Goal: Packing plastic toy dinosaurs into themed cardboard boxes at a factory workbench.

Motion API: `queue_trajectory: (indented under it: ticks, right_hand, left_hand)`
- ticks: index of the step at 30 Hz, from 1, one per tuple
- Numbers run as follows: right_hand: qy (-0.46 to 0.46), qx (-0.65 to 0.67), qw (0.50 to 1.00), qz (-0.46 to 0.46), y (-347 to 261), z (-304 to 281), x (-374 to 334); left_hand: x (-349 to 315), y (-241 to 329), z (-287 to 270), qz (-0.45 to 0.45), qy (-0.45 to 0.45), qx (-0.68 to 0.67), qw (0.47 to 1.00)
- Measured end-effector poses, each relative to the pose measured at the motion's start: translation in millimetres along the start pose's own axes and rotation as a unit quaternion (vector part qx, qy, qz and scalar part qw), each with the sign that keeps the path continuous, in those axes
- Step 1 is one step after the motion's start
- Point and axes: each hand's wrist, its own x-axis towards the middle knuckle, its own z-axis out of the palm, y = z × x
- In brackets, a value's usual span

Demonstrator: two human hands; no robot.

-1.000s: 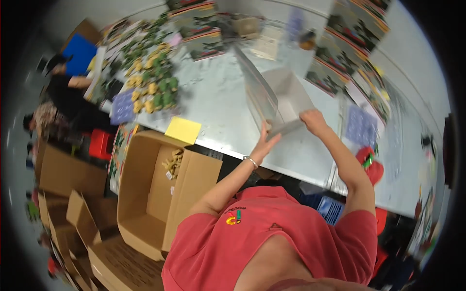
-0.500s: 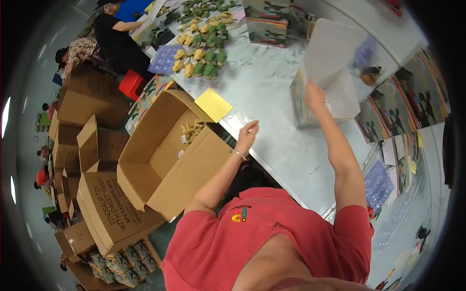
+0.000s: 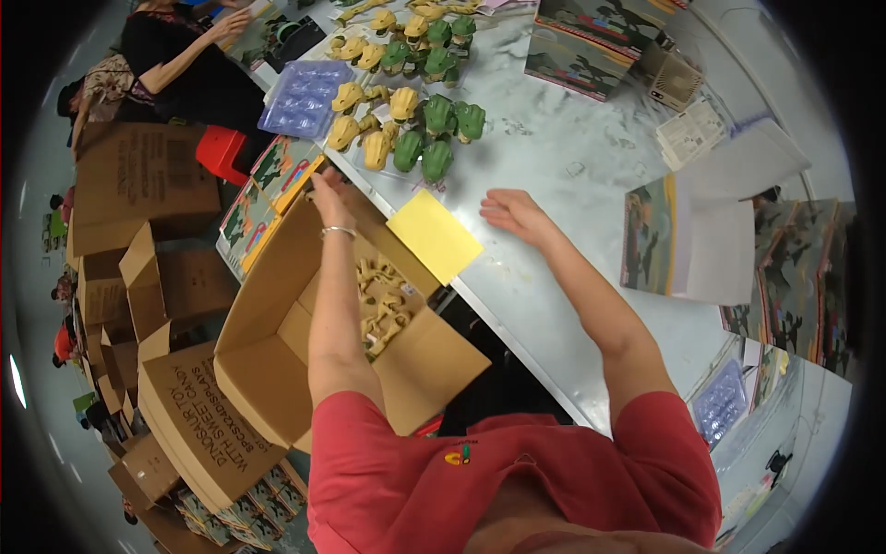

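Observation:
My left hand point(image 3: 329, 196) reaches over the far rim of a large open cardboard carton point(image 3: 263, 346), its fingers stretched up near an orange-edged printed box point(image 3: 277, 198). Nothing shows in it. Inside the carton lie several tan dinosaur toys point(image 3: 386, 305). My right hand point(image 3: 519, 217) is open above the table, fingers straight and holding nothing. A yellow card point(image 3: 434, 236) lies at the table edge between my hands. Beyond it, yellow dinosaur-head toys point(image 3: 378, 148) and green ones point(image 3: 437, 159) stand in rows. To the right, an open display box point(image 3: 697, 240) shows its white inside.
A clear blister tray point(image 3: 300, 97) lies left of the toys. Printed boxes stand at the back point(image 3: 577, 55) and far right point(image 3: 794, 277). Brown cartons point(image 3: 143, 185) fill the floor at left, beside a red stool point(image 3: 221, 154). A person in black point(image 3: 189, 69) works at the far left.
My left hand has moved forward and left, over the carton. My right hand has left the white-lined display box and moved left toward the yellow card. The view has shifted.

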Motion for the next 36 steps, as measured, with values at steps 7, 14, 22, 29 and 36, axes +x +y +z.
queue_trajectory:
  ticks: [7,14,22,29,36]
  right_hand:
    - [0.114,0.251,0.961,0.008,-14,27,128]
    - [0.203,0.271,0.939,-0.055,-8,44,157]
    - [0.186,0.06,0.957,-0.217,-2,14,163]
    - [0.235,-0.138,0.922,-0.275,1,-50,94]
    - [0.097,0.321,0.906,-0.258,63,-118,7]
  left_hand:
    - [122,-3,14,-0.079,-0.107,-0.057,0.989]
    - [161,-25,51,-0.132,-0.259,-0.058,0.955]
    - [135,-20,68,-0.217,-0.374,0.045,0.901]
    - [43,-31,113,-0.198,-0.472,0.172,0.842]
    - [-46,-87,145,-0.237,-0.552,0.186,0.777]
